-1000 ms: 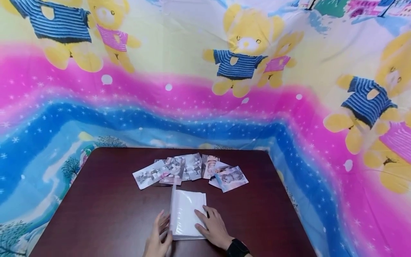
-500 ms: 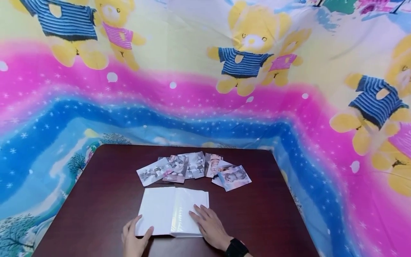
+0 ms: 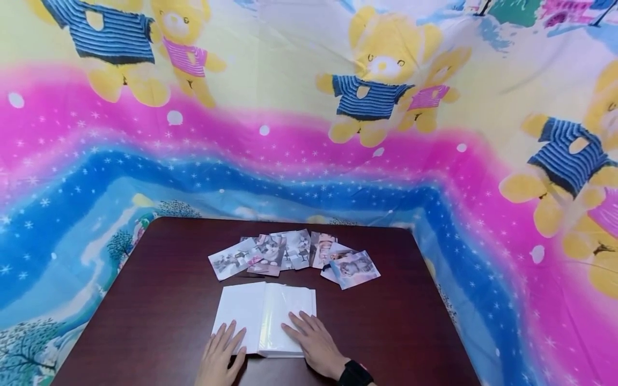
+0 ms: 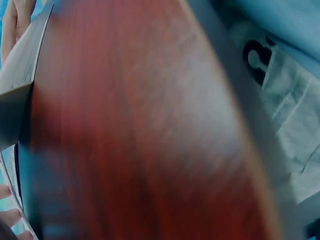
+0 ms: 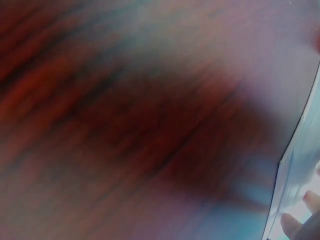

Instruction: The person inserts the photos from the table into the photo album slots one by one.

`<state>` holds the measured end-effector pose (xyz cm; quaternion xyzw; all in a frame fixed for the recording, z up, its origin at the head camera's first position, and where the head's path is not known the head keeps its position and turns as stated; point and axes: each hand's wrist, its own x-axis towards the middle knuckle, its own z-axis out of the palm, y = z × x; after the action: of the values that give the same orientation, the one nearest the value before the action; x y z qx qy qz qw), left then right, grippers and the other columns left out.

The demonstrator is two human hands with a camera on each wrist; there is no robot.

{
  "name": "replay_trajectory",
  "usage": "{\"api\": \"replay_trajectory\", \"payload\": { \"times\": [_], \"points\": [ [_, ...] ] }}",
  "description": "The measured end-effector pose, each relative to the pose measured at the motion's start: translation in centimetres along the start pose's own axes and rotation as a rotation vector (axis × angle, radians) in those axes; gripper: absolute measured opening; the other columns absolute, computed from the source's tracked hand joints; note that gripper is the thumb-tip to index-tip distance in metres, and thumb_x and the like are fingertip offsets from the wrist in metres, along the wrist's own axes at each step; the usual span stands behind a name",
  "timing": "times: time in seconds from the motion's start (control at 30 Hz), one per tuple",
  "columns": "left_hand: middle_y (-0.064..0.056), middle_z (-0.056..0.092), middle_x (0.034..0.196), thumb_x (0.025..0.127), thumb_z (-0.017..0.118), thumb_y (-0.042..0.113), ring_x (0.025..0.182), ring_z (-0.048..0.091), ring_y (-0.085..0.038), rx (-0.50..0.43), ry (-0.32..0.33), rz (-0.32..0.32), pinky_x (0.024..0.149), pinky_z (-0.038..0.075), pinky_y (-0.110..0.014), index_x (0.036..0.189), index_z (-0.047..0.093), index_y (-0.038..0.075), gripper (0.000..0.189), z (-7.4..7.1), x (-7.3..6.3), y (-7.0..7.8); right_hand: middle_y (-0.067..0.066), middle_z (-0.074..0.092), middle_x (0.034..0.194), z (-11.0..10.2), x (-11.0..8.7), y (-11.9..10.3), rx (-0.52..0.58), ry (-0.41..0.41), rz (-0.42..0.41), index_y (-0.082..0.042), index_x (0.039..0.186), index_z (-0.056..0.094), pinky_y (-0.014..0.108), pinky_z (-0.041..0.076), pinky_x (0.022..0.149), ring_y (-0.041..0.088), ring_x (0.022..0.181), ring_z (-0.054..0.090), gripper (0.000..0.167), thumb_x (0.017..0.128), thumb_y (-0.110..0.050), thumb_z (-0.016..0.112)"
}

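Note:
A white photo album (image 3: 241, 308) with clear plastic sleeves lies spread open in front of me. My left hand (image 3: 221, 354) rests with straight, spread fingers on the inside of its left cover, near the bottom corner. Across the lower right of the sleeved pages (image 3: 280, 305) lies my right hand (image 3: 316, 340), fingers extended and flat. A black band (image 3: 354, 373) circles the right wrist. In the left wrist view the album (image 4: 22, 62) shows edge-on at the far left; in the right wrist view, its edge (image 5: 287, 185) runs down the right side beside my fingertips (image 5: 290, 225).
Behind the album, several loose photos overlap in two groups: one at the left (image 3: 232, 260) and middle, another at the right (image 3: 354, 269). They lie on a dark reddish-brown table (image 3: 159, 300). A curtain printed with bears (image 3: 372, 96) hangs around the table's back and sides.
The album's cover has swung over to the left and now lies flat. My left hand has moved from the spine side onto that cover; my right hand has stayed on the right page.

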<state>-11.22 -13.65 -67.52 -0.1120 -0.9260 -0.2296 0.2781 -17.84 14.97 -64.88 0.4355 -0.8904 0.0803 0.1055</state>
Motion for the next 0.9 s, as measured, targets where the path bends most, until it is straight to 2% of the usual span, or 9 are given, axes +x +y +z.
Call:
{"api": "replay_trajectory", "payload": {
  "times": [0.1,0.17,0.33,0.4,0.47,0.57,0.67,0.8,0.9],
  "points": [
    [-0.015,0.064,0.122,0.088,0.069,0.023,0.112,0.057,-0.04,-0.011,-0.016,-0.002,0.083,0.045,-0.058,0.117,0.071,0.01,0.032,-0.8,1.8,-0.5,0.007,0.037,0.156,0.0,0.0,0.1,0.002,-0.012,0.012,-0.024,0.152,0.04,0.051,0.039,0.105,0.033,0.139,0.037,0.075,0.084,-0.002,0.063],
    [-0.014,0.067,0.112,0.087,0.07,0.019,0.101,0.06,-0.037,-0.011,-0.01,-0.016,0.075,0.047,-0.054,0.112,0.071,0.008,0.027,-1.2,3.7,-1.4,0.006,0.037,0.155,0.0,-0.1,0.2,0.013,-0.018,0.022,-0.025,0.152,0.04,0.051,0.039,0.105,0.032,0.138,0.037,0.074,0.085,-0.002,0.061],
    [-0.009,0.063,0.084,0.086,0.072,0.009,0.074,0.058,-0.029,-0.086,0.008,-0.223,0.061,0.046,-0.046,0.099,0.068,0.002,0.015,-1.3,9.5,-5.4,0.005,0.039,0.154,-0.4,-0.3,0.4,0.058,0.006,0.064,-0.025,0.149,0.045,0.048,0.038,0.105,0.03,0.136,0.039,0.057,0.096,-0.006,0.053],
    [-0.01,0.06,0.081,0.086,0.073,0.009,0.072,0.057,-0.031,-0.077,-0.009,-0.266,0.06,0.045,-0.047,0.099,0.066,0.0,0.017,-0.9,11.2,-7.1,0.006,0.039,0.154,-0.5,-0.4,0.4,0.065,0.022,0.077,-0.025,0.147,0.048,0.047,0.038,0.105,0.03,0.135,0.04,0.05,0.099,-0.009,0.05],
    [-0.013,0.059,0.086,0.085,0.075,0.009,0.076,0.057,-0.035,-0.016,-0.061,-0.234,0.062,0.046,-0.049,0.102,0.065,-0.002,0.022,-0.4,12.4,-8.6,0.007,0.04,0.153,-0.6,-0.5,0.5,0.071,0.033,0.087,-0.024,0.144,0.051,0.047,0.038,0.105,0.03,0.134,0.041,0.046,0.101,-0.01,0.049],
    [-0.023,0.06,0.105,0.084,0.078,0.011,0.095,0.059,-0.042,0.097,-0.156,-0.097,0.069,0.05,-0.055,0.113,0.063,-0.007,0.037,0.4,13.3,-10.4,0.007,0.043,0.151,-0.6,-0.6,0.7,0.075,0.055,0.093,-0.023,0.14,0.055,0.048,0.04,0.103,0.03,0.132,0.043,0.042,0.1,-0.01,0.05],
    [-0.028,0.057,0.12,0.085,0.078,0.014,0.111,0.055,-0.044,0.111,-0.224,-0.036,0.079,0.05,-0.059,0.119,0.061,-0.008,0.043,0.8,13.6,-11.3,0.008,0.044,0.15,-0.5,-0.8,0.9,0.073,0.065,0.101,-0.023,0.139,0.057,0.048,0.041,0.102,0.03,0.131,0.044,0.043,0.098,-0.009,0.053],
    [-0.028,0.058,0.121,0.087,0.076,0.015,0.112,0.056,-0.043,0.108,-0.247,-0.02,0.08,0.049,-0.061,0.118,0.062,-0.007,0.041,1.1,14.0,-11.6,0.007,0.044,0.15,-0.5,-1.0,1.1,0.079,0.055,0.126,-0.024,0.14,0.056,0.049,0.041,0.102,0.029,0.132,0.044,0.045,0.097,-0.008,0.053],
    [-0.026,0.062,0.112,0.084,0.078,0.013,0.104,0.06,-0.042,0.151,-0.236,0.034,0.074,0.051,-0.059,0.113,0.065,-0.005,0.036,1.2,14.5,-11.8,0.006,0.043,0.151,-0.5,-0.9,1.3,0.09,0.041,0.144,-0.024,0.14,0.055,0.049,0.041,0.103,0.029,0.133,0.043,0.044,0.099,-0.01,0.051]
  ]
}}
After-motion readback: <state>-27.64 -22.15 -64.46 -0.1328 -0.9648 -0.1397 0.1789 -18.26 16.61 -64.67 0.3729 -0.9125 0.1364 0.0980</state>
